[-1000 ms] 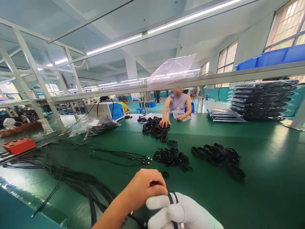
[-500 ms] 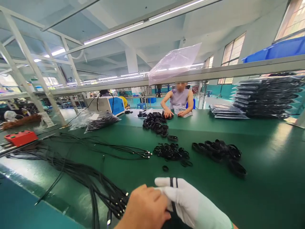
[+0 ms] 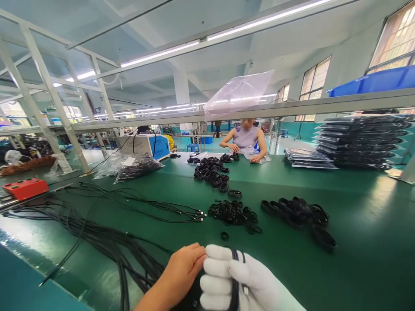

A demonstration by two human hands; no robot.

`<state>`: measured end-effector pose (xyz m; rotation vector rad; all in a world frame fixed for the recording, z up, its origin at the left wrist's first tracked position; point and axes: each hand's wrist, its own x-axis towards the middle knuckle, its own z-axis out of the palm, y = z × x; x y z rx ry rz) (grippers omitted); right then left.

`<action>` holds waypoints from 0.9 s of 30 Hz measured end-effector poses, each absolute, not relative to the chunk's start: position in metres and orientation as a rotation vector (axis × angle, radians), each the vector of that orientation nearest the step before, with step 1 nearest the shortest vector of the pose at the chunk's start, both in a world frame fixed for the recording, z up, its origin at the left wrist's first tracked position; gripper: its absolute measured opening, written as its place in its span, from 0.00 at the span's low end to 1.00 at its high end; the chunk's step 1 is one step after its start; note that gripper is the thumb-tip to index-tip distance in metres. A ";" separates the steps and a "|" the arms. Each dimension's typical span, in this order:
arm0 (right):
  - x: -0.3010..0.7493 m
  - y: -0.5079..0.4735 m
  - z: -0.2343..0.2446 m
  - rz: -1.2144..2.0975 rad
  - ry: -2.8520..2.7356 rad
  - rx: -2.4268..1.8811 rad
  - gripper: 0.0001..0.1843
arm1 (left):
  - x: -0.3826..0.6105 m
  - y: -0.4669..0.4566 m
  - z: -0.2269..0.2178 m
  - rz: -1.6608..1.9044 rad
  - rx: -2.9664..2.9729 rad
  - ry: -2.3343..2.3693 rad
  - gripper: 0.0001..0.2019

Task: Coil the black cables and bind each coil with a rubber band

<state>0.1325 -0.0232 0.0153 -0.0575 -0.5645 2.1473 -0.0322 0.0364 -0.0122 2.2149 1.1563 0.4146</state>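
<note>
While the gloved right hand (image 3: 240, 283) curls its fingers tight around 2 strands of black cable (image 3: 236, 276) low over the green table (image 3: 356, 242), the bare left hand (image 3: 183, 270) presses against it, fingers bent onto the same cable. Loose cables (image 3: 106, 242) lie just left.

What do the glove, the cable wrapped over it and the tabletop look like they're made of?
Glove on the right hand: white knit fabric, matte, likely cotton or nylon; soft folds at the fingers. Cable: black, smooth jacket, probably PVC or rubber; it bends tightly over the glove. Table: green mat, semi-gloss, apparently rubber or vinyl; it mirrors the ceiling lights. The left hand is bare.
</note>
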 end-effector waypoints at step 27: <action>0.129 -0.026 -0.013 2.290 -0.489 -0.112 0.18 | -0.026 0.044 -0.006 0.442 2.187 0.959 0.12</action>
